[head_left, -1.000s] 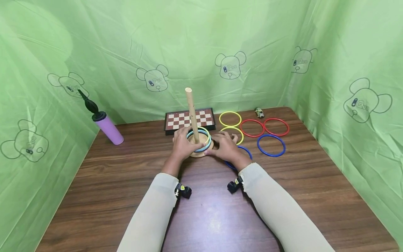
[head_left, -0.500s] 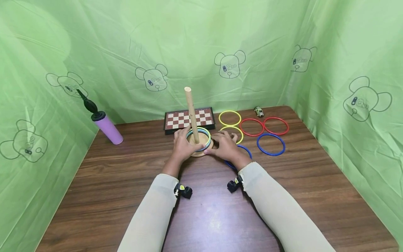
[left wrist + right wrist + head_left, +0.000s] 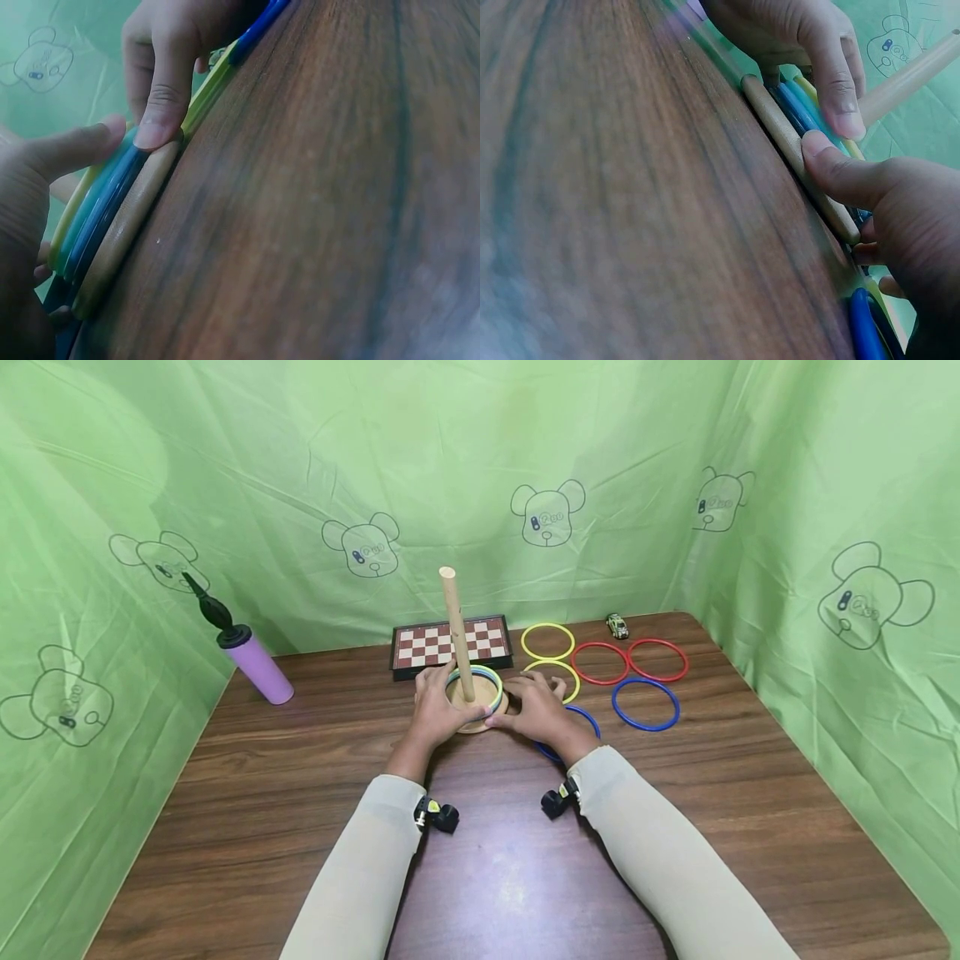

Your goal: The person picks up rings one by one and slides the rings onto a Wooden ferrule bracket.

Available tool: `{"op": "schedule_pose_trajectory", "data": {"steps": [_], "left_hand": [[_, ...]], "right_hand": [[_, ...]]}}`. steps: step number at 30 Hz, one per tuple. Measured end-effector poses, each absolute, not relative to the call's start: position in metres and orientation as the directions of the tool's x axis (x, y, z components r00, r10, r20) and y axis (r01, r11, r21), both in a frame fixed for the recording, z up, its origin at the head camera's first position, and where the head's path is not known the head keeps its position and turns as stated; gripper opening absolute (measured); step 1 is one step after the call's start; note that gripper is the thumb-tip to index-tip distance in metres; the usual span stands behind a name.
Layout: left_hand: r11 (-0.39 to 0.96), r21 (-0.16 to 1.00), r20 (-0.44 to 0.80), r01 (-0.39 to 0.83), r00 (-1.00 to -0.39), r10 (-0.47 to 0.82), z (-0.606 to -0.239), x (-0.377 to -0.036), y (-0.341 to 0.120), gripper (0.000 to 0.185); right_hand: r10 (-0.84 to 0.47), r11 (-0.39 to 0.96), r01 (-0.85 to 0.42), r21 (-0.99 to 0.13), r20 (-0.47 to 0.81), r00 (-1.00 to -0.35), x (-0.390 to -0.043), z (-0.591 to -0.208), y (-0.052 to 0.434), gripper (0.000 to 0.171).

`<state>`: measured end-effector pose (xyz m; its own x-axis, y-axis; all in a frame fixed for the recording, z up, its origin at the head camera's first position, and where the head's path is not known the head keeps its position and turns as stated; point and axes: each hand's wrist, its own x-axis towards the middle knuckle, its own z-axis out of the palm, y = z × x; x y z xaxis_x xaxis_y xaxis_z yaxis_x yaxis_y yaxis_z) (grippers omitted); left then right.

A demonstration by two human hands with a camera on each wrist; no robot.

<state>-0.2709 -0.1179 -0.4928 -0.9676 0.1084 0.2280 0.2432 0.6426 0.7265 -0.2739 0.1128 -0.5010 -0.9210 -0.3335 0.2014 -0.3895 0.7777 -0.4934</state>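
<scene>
A round wooden base (image 3: 483,690) carries an upright wooden peg (image 3: 459,635). Around the peg lie three stacked rings: a yellow ring (image 3: 71,211), a turquoise ring (image 3: 91,199) and a dark blue ring (image 3: 112,206) lowest, close over the base. My left hand (image 3: 437,703) grips the stack from the left, its thumb across the near side and the fingers round the far side. From the right, my right hand (image 3: 540,712) holds the base, thumb at its near edge; its fingers are partly hidden. Both thumbs nearly meet in the wrist views.
Two yellow rings (image 3: 548,625), two red rings (image 3: 600,683) and two blue rings (image 3: 647,727) lie on the table (image 3: 315,793) to the right. Behind the peg is a checkered board (image 3: 423,647). A toy car (image 3: 617,627) and a purple hand pump (image 3: 261,670) stand farther out.
The stacked rings have shifted slightly and line up more closely, with the left thumb moving slightly along. The right hand stays at the base.
</scene>
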Motion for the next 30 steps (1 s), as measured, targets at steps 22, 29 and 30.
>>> {"op": "schedule_pose_trajectory", "data": {"steps": [22,29,30], "left_hand": [[0.707,0.654,0.254,0.269,-0.958,0.130,-0.497,-0.264,-0.136,0.126],[0.751,0.607,0.196,0.258,-0.965,0.174,-0.501,-0.257,-0.155,0.125],[0.757,0.602,0.180,0.256,-0.966,0.183,-0.501,-0.256,-0.156,0.125]], "right_hand": [[-0.332,0.790,-0.380,-0.481,0.185,-0.925,-0.272,-0.500,0.110,0.083],[-0.324,0.787,-0.371,-0.493,0.181,-0.928,-0.271,-0.499,0.112,0.083],[-0.319,0.790,-0.365,-0.493,0.178,-0.931,-0.271,-0.500,0.113,0.083]]}}
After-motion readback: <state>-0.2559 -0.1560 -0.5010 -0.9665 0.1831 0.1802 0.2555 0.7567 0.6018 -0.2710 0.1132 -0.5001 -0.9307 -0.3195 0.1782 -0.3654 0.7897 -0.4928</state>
